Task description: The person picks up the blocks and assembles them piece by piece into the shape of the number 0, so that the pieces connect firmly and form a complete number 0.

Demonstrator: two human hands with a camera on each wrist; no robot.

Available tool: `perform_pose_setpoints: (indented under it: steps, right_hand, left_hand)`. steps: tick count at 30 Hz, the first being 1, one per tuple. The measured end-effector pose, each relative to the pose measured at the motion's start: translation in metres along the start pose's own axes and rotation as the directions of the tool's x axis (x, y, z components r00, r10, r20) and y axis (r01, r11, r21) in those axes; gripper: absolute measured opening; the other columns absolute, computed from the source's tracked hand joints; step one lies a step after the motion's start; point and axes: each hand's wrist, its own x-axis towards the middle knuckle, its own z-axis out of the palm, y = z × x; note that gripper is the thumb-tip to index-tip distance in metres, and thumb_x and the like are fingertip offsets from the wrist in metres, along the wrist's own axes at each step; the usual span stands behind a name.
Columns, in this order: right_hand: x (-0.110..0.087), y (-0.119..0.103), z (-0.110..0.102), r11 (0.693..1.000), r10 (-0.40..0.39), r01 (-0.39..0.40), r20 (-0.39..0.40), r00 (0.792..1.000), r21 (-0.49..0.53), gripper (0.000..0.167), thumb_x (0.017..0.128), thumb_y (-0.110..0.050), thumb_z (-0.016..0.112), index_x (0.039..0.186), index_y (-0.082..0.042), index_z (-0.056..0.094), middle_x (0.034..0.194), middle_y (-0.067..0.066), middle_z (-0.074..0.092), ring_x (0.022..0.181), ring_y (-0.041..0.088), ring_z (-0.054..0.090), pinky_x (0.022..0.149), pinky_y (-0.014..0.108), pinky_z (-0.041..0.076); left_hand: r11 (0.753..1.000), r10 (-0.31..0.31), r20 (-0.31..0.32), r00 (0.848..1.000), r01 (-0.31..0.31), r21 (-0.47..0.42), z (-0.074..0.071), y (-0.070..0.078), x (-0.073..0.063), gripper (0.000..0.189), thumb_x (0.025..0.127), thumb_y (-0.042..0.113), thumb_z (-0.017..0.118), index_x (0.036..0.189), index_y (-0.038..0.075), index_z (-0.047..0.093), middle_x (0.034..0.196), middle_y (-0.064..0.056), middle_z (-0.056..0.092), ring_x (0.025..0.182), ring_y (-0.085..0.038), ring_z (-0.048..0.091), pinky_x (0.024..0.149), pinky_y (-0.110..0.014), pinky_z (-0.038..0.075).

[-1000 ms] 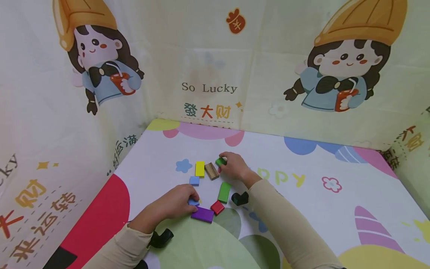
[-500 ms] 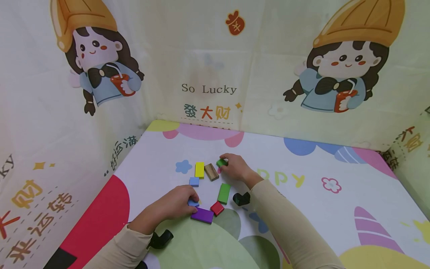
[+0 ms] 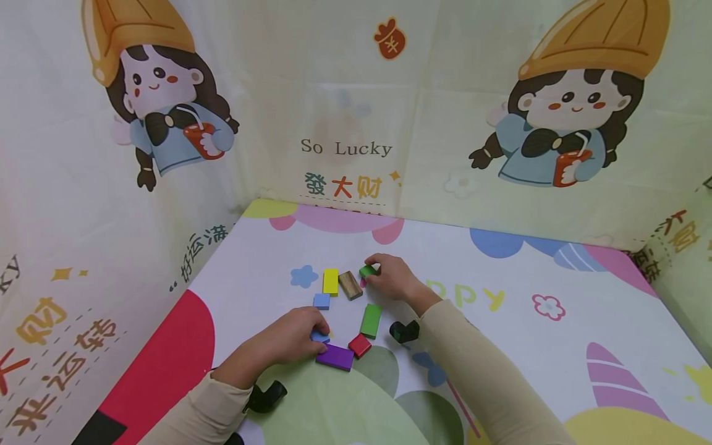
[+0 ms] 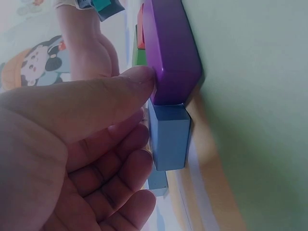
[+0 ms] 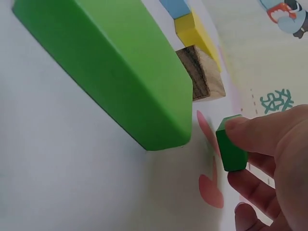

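Note:
In the head view, my left hand rests by the purple block and a partly covered blue block. The left wrist view shows its thumb touching the purple block, with loosely bent fingers beside the blue block; the index fingertip is hidden. My right hand pinches a small green block between thumb and fingers, just right of the brown wooden block. A yellow block, a smaller blue block, a long green block and a red block complete a rough ring.
The blocks lie on a white tabletop printed with colourful shapes. Patterned cloth hangs behind and at both sides. Black devices sit at the wrists, and the right one hangs near the long green block.
My right hand, holding the small green block, has shifted very slightly right and toward me. The left hand and the other blocks stay essentially in place.

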Motion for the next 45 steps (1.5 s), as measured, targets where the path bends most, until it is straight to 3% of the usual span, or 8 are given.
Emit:
perform_pose_setpoints:
  steps: [13,29,45]
  right_hand:
    - [-0.009,-0.002,-0.004,1.000,-0.001,0.001,0.032,0.999,-0.006,0.034,0.093,-0.018,0.072,0.125,-0.008,0.065,0.114,0.004,0.065,0.099,0.023,0.059,0.084,0.035,0.051]
    - [-0.015,0.000,-0.003,1.000,0.002,-0.002,0.072,0.997,-0.012,0.028,0.091,-0.019,0.073,0.118,-0.011,0.067,0.105,0.004,0.065,0.096,0.023,0.057,0.087,0.038,0.051]
    - [-0.020,-0.002,-0.005,0.999,-0.017,0.022,0.100,0.995,-0.045,0.027,0.094,-0.021,0.071,0.119,-0.012,0.068,0.108,0.004,0.066,0.092,0.020,0.057,0.082,0.034,0.051]
  left_hand:
    - [1.000,-0.012,0.007,1.000,0.012,-0.007,0.000,0.001,0.000,0.019,0.083,0.011,0.082,0.096,0.005,0.071,0.094,0.001,0.062,0.086,-0.015,0.057,0.079,-0.037,0.053]
    - [1.000,-0.017,0.003,1.000,0.017,-0.005,0.000,0.002,0.000,0.019,0.082,0.010,0.082,0.097,0.005,0.072,0.094,0.001,0.062,0.085,-0.015,0.056,0.078,-0.036,0.054]
    - [1.000,-0.021,0.006,1.000,0.021,0.001,0.000,0.002,0.001,0.019,0.083,0.011,0.082,0.097,0.005,0.071,0.094,0.001,0.062,0.086,-0.015,0.056,0.078,-0.036,0.054]
